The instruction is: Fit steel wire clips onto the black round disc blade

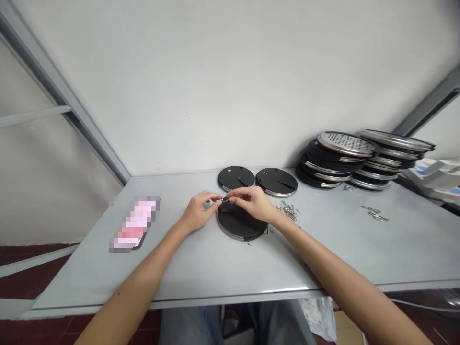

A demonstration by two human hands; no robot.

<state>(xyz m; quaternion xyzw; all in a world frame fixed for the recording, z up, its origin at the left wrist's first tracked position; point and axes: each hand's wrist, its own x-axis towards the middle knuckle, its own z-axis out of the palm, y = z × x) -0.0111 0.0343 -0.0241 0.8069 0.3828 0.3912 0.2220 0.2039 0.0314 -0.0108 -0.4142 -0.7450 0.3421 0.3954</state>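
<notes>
Between the fingertips of both hands is a small bent metal wire piece (225,199), perhaps a clip or hook; its exact kind is too small to make out. My left hand (198,211) pinches one end of it. From the other side my right hand (256,204) pinches it with thumb and forefinger. Just below them lies a round black disc with a metal rim (242,223), partly covered by my right hand. To the right of that disc is a loose pile of small wire pieces (288,210), some of them behind my right forearm.
Behind my hands lie two more black discs, one on the left (235,178) and one on the right (276,182). Two stacks of discs, near (328,165) and far right (390,158), lean by the wall. A phone (138,223) lies left; metal pieces (375,213) lie right.
</notes>
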